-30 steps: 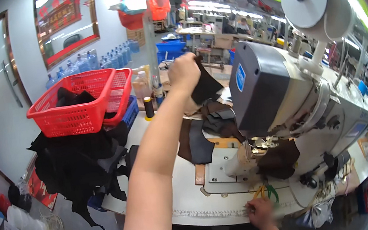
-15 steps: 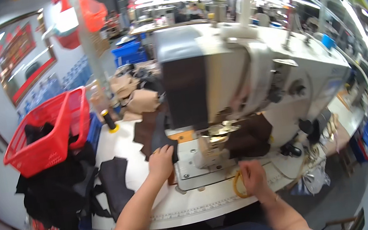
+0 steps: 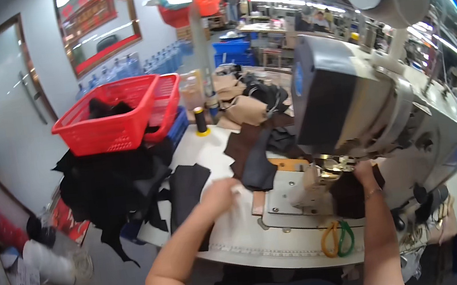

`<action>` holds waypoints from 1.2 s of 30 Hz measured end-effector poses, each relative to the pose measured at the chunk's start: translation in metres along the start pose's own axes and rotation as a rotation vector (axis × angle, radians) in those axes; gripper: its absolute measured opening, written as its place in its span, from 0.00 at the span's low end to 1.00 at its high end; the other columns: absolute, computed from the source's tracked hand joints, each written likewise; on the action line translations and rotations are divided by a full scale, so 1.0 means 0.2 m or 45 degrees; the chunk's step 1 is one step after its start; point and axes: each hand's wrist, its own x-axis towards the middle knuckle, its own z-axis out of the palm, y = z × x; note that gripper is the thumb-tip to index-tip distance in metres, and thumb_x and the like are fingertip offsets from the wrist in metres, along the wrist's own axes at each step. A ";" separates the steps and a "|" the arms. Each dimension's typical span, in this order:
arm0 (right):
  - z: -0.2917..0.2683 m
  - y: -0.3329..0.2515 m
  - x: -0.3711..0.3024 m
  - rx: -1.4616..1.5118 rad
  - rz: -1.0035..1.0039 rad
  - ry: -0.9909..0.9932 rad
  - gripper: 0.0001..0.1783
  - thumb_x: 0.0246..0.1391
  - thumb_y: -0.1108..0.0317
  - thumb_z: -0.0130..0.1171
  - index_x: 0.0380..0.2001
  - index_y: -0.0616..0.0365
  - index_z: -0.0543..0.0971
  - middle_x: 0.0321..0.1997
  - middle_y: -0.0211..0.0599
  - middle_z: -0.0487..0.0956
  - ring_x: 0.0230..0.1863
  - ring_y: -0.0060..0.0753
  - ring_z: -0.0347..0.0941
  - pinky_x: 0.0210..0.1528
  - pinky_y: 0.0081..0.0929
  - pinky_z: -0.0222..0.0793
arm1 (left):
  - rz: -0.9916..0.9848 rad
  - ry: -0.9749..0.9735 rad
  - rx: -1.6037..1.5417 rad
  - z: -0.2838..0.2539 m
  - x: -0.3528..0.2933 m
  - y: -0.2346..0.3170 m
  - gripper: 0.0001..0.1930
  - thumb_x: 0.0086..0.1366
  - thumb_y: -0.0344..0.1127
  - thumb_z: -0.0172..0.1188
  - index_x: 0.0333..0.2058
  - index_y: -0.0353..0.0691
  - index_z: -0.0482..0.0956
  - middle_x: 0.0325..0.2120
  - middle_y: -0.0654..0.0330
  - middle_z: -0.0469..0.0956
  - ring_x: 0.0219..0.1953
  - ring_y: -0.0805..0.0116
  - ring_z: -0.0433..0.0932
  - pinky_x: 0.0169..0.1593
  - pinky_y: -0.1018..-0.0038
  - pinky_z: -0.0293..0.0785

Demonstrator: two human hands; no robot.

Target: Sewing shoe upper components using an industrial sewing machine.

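My left hand (image 3: 221, 196), smeared by motion, hovers over the white table between two dark leather-like pieces. The dark grey piece (image 3: 187, 189) is on its left; another dark piece (image 3: 257, 168) with a brown part lies ahead, beside the machine's metal plate. My right hand (image 3: 365, 175) reaches to the dark brown piece (image 3: 351, 194) right of the needle area of the sewing machine (image 3: 343, 93); its fingertips are hard to make out. Small scissors (image 3: 337, 239) with one yellow and one green handle loop lie at the table's front edge.
Red baskets (image 3: 108, 126) with black scraps stand at the left, above a draped heap of black material (image 3: 110, 184). A black thread spool (image 3: 201, 122) on a yellow base stands on the table. Beige and black pieces (image 3: 247, 108) are piled behind.
The view has turned left. My right hand has let go of the scissors and moved up to the brown piece. My left hand has come off the dark piece beside the plate.
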 end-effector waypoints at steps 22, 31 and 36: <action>-0.66 -1.08 -0.84 0.799 -0.110 -0.077 0.12 0.39 0.70 0.70 0.20 0.62 0.75 0.19 0.27 0.73 0.23 0.16 0.70 0.24 0.17 0.66 | 0.279 0.685 0.010 -0.27 0.08 -0.11 0.09 0.46 0.25 0.66 0.29 0.38 0.77 0.32 0.57 0.75 0.36 0.61 0.75 0.40 0.67 0.71; -0.37 -1.42 -0.88 1.274 -0.370 -0.237 0.07 0.48 0.73 0.62 0.32 0.62 0.80 0.26 0.34 0.79 0.26 0.17 0.73 0.29 0.16 0.68 | 0.153 0.419 -1.328 0.07 -0.39 0.54 0.11 0.62 0.26 0.56 0.43 0.32 0.74 0.36 0.58 0.76 0.38 0.74 0.75 0.40 0.79 0.75; -0.37 -1.46 -0.85 1.300 -0.269 -0.358 0.07 0.50 0.72 0.60 0.33 0.64 0.79 0.26 0.33 0.80 0.27 0.14 0.73 0.30 0.15 0.68 | 0.164 0.529 -1.240 0.07 -0.35 0.51 0.09 0.60 0.25 0.58 0.40 0.32 0.77 0.35 0.59 0.76 0.35 0.76 0.75 0.37 0.81 0.74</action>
